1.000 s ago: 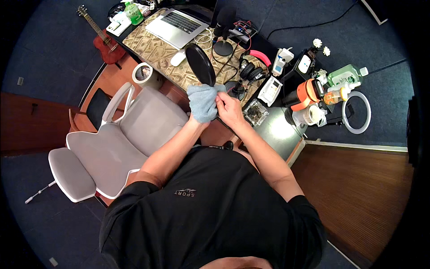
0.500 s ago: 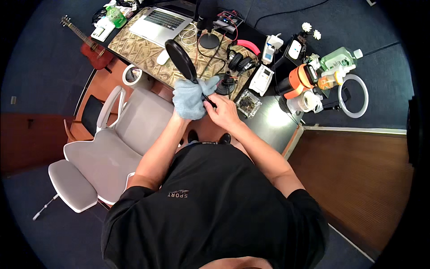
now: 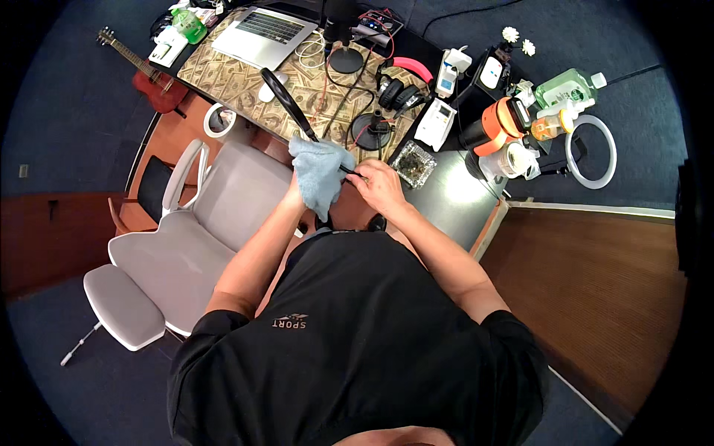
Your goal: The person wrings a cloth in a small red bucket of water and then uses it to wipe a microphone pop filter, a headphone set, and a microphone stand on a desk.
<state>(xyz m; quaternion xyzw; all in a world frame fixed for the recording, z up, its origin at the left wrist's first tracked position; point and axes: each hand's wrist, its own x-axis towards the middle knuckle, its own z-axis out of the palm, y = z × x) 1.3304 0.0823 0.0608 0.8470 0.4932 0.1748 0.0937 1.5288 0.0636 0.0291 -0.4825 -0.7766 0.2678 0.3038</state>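
A round black microphone pop filter (image 3: 288, 101) is held above the desk's near edge, its disc turned nearly edge-on. A light blue cloth (image 3: 318, 169) is bunched around its stem just below the disc. My left hand (image 3: 296, 192) is mostly hidden by this cloth and grips the stem through it. Lower down, my right hand (image 3: 381, 186) pinches the stem's thin black end, fingers curled closed. Just right of that hand, a glass ashtray (image 3: 413, 165) sits on the desk.
Behind my hands, the patterned desk mat (image 3: 223, 70) carries a laptop (image 3: 264, 37), a white mouse (image 3: 269, 89), a microphone stand (image 3: 346, 59) and headphones (image 3: 400, 95). An orange-and-black container (image 3: 497, 128), bottles and a ring light (image 3: 611, 152) are at right. A grey chair (image 3: 242, 178) stands left.
The pop filter's disc has turned more edge-on and shifted slightly left. The cloth hangs looser and longer around the stem. My right hand has moved slightly right.
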